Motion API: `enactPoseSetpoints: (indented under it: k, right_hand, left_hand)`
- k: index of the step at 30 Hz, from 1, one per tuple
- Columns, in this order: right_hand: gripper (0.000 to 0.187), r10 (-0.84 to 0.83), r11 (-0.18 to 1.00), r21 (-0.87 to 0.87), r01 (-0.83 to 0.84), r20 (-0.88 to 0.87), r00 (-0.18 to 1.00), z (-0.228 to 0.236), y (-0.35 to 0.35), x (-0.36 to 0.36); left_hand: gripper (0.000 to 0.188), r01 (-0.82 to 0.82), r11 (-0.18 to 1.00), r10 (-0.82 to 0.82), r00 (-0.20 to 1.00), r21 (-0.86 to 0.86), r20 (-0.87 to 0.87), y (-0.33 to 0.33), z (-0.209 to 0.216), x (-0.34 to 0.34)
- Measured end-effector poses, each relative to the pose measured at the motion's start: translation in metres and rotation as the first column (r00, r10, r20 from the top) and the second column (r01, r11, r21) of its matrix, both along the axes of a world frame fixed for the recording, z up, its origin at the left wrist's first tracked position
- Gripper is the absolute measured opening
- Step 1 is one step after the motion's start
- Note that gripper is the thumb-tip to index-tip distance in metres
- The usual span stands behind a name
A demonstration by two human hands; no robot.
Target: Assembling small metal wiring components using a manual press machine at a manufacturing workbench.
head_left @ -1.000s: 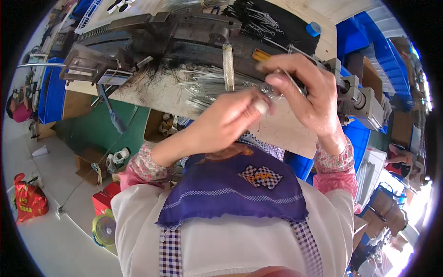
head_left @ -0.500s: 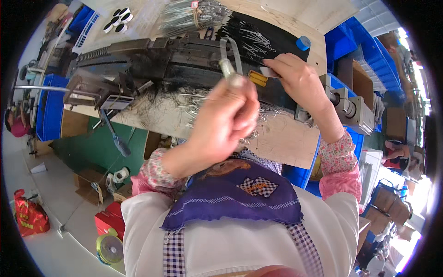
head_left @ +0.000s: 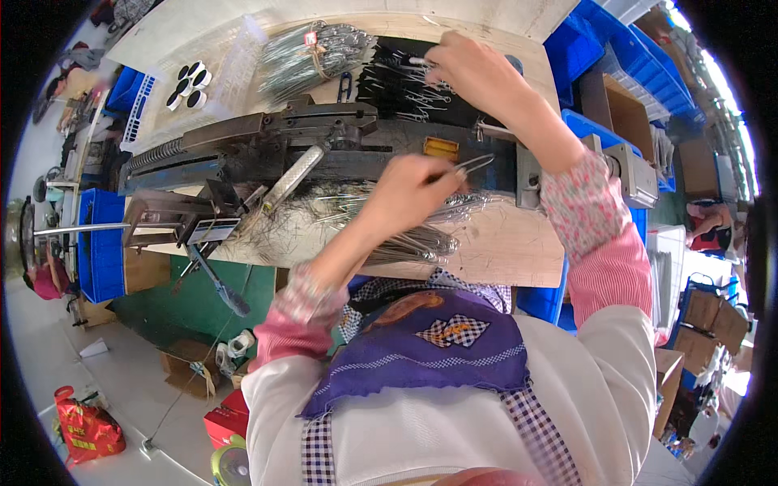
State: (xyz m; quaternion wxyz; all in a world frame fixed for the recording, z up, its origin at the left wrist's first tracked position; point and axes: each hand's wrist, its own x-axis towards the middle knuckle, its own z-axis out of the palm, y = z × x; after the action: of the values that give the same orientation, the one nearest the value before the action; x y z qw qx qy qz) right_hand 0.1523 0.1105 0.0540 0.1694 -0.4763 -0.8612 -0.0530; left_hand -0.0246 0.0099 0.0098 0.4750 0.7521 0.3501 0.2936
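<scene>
My left hand (head_left: pixel 407 194) is closed on a thin metal wire piece (head_left: pixel 478 164) with a bent end. It is just in front of a small yellow box (head_left: pixel 441 148) on the dark metal bench machine (head_left: pixel 243 134). The machine's lever (head_left: pixel 293 176) leans toward the left front, apart from both hands. Over a black mat (head_left: pixel 381 81), my right hand (head_left: pixel 474 69) has its fingers pinched together at a small pale thing I cannot make out. Several looped wire pieces (head_left: pixel 425 105) lie on that mat. Below my left hand is a pile of wire pieces (head_left: pixel 417 243).
A tied bundle of wires (head_left: pixel 316 65) lies at the back, beside a clear plastic tray (head_left: pixel 231 61) with black-and-white round pieces (head_left: pixel 188 83). Grey metal fixtures (head_left: pixel 628 174) stand at the right. Blue bins (head_left: pixel 608 49) are beyond the table's right edge.
My left hand has let go of the lever, which has swung to the left, and now holds a wire piece. My right hand has moved farther back over the black mat.
</scene>
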Motion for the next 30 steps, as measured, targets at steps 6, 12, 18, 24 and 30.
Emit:
enactPoseSetpoints:
  k: [6,12,18,24,30]
  right_hand:
    - [0.018,0.185,0.95,-0.209,-0.234,-0.227,0.956,0.008,-0.072,0.027]
    - [0.018,0.381,0.924,0.101,-0.368,-0.326,0.866,-0.007,-0.056,-0.007]
    - [0.018,0.381,0.904,0.054,-0.425,-0.557,0.738,-0.018,-0.04,-0.033]
    - [0.016,0.327,0.929,-0.009,-0.37,-0.452,0.83,-0.031,-0.032,-0.038]
    - [0.016,0.282,0.938,-0.044,-0.343,-0.479,0.832,-0.033,-0.036,-0.048]
  left_hand:
    - [0.02,-0.1,0.995,0.1,0.977,0.007,-0.188,0.033,0.007,0.005]
    - [0.014,0.104,0.424,0.488,0.811,0.9,-0.324,0.03,0.04,-0.035]
    - [0.016,-0.575,0.654,0.466,0.818,0.492,0.336,-0.03,-0.007,-0.046]
    - [0.055,0.704,0.513,0.554,0.166,-0.491,0.816,-0.019,-0.016,-0.08]
    - [0.038,0.391,0.665,0.45,0.471,-0.637,0.759,-0.025,0.038,-0.052]
